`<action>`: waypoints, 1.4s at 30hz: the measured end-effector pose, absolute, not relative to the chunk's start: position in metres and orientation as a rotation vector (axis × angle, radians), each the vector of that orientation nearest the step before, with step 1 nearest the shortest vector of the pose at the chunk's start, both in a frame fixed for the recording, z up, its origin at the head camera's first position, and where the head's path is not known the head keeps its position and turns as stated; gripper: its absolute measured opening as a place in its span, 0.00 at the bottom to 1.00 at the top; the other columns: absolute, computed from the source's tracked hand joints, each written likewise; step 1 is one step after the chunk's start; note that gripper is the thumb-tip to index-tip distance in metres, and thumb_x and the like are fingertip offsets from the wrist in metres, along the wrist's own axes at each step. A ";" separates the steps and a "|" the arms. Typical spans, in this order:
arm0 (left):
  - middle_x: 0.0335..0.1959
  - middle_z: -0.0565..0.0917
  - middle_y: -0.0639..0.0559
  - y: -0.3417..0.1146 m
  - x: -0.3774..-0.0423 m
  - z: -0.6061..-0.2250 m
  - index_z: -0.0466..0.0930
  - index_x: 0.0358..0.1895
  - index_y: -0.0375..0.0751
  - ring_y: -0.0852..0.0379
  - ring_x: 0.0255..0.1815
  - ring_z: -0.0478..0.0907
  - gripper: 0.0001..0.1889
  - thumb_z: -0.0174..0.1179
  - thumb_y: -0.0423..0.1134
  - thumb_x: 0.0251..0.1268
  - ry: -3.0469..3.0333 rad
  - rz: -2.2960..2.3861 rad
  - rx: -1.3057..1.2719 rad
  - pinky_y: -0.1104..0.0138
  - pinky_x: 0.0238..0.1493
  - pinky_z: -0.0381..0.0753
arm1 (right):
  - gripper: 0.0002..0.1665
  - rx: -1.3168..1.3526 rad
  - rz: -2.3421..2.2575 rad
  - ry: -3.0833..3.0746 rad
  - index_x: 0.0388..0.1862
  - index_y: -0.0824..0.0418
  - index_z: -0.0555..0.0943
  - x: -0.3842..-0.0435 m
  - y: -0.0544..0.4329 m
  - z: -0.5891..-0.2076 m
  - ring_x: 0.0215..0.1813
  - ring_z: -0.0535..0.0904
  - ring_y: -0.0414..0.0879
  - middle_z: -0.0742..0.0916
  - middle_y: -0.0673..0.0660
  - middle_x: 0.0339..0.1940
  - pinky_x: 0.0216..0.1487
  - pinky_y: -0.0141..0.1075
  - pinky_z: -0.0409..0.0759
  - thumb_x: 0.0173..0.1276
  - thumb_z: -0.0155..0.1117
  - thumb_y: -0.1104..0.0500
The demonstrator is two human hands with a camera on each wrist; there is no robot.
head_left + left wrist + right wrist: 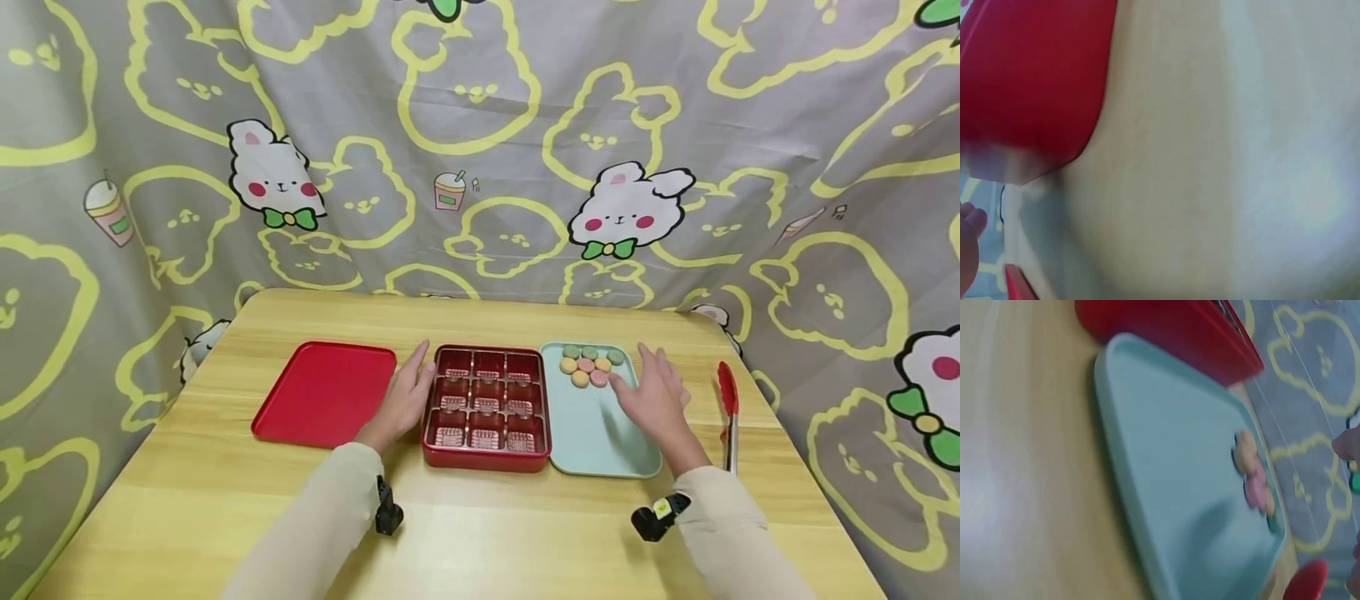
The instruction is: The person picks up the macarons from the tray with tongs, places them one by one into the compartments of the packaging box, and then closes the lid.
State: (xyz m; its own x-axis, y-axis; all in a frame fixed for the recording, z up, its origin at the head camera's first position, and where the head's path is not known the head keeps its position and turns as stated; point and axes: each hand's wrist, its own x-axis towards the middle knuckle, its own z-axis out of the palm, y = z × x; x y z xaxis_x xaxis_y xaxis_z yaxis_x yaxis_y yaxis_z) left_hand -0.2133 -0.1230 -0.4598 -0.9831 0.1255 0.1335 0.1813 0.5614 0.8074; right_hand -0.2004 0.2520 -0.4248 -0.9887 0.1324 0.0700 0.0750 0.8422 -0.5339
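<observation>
My left hand [405,402] is at the left side of a red box [487,460], its fingers extended and nothing in its grasp. Clear dividers split the box into several square compartments with no cookies in them. Over the right edge of a pale blue tray [600,442] is my right hand [657,402], thumb apart from the fingers, holding nothing. Small round cookies [580,378] in pink, yellow and green lie grouped at the tray's far end. In the left wrist view, the box wall [1035,75] fills the upper left corner.
A flat red lid [330,392] lies left of the box. Tongs with red tips [727,387] rest on the table right of the tray. A patterned grey curtain [480,183] hangs behind the wooden table [480,533].
</observation>
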 end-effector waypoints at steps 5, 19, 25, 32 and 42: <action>0.72 0.59 0.40 -0.118 -0.200 -0.467 0.54 0.74 0.43 0.42 0.72 0.56 0.26 0.40 0.43 0.76 -2.617 -1.576 -0.219 0.48 0.71 0.56 | 0.44 -0.271 0.894 -2.864 0.74 0.65 0.53 -0.182 0.270 -0.432 0.70 0.46 0.75 0.55 0.75 0.72 0.57 0.73 0.49 0.67 0.54 0.44; 0.71 0.62 0.42 -0.112 -0.180 -0.496 0.57 0.72 0.40 0.46 0.73 0.55 0.24 0.41 0.36 0.75 -2.376 -1.955 -0.162 0.50 0.72 0.56 | 0.50 -0.629 0.949 -2.738 0.75 0.63 0.47 -0.145 0.313 -0.453 0.70 0.42 0.76 0.49 0.74 0.74 0.58 0.72 0.45 0.65 0.56 0.43; 0.71 0.62 0.41 -0.113 -0.174 -0.502 0.59 0.71 0.38 0.46 0.72 0.56 0.25 0.43 0.31 0.72 -2.266 -2.039 -0.206 0.55 0.71 0.58 | 0.56 -0.730 0.943 -2.741 0.75 0.66 0.45 -0.143 0.320 -0.461 0.68 0.46 0.76 0.54 0.77 0.69 0.58 0.72 0.49 0.61 0.61 0.42; 0.70 0.64 0.39 -0.113 -0.169 -0.504 0.62 0.69 0.37 0.45 0.70 0.60 0.24 0.46 0.29 0.71 -2.192 -2.093 -0.226 0.82 0.58 0.65 | 0.62 -0.781 0.960 -2.784 0.75 0.66 0.36 -0.145 0.324 -0.469 0.69 0.46 0.77 0.51 0.77 0.71 0.59 0.73 0.51 0.60 0.62 0.40; 0.70 0.63 0.39 -0.113 -0.155 -0.476 0.60 0.69 0.33 0.45 0.71 0.58 0.24 0.46 0.30 0.71 -2.320 -2.026 -0.190 0.68 0.67 0.62 | 0.71 -0.906 0.914 -2.827 0.74 0.71 0.35 -0.149 0.328 -0.473 0.64 0.55 0.77 0.58 0.80 0.66 0.59 0.68 0.61 0.54 0.64 0.32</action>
